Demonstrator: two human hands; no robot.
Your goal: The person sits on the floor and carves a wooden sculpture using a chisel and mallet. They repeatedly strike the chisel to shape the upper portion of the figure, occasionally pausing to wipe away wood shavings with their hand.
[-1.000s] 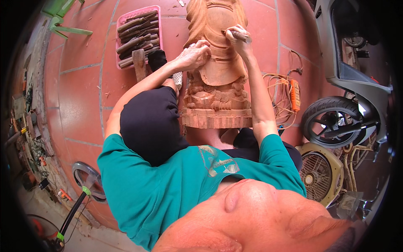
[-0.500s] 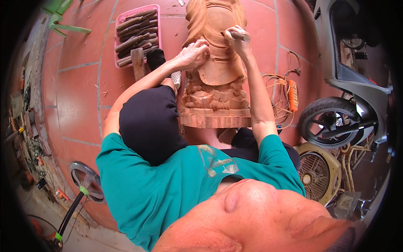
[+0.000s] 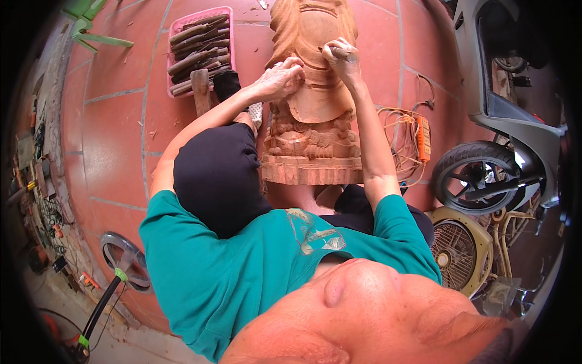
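Between my legs lies a carved wooden statue [image 3: 321, 100], brown, with draped folds, a rounded belly and an ornate ridged base near me. High on its right side my right hand [image 3: 342, 59] is closed around a carving chisel [image 3: 341, 53]. Only a short bit of its handle shows in the fist, with a dark tip toward the wood. My left hand [image 3: 280, 79] rests against the statue's left side, its fingers curled. Whatever is under those fingers, if anything, is hidden.
At upper left a pink basket [image 3: 228, 36] holds several wooden-handled tools, with a wooden mallet [image 3: 200, 91] beside it. Right of the statue lie an orange power strip [image 3: 423, 138] and cords. Further right stand a motorbike [image 3: 512, 121] and a fan [image 3: 456, 255]; a green stool [image 3: 88, 30] is far left.
My right hand has shifted very slightly left on the statue, still gripping the chisel. My left hand stays almost in place.
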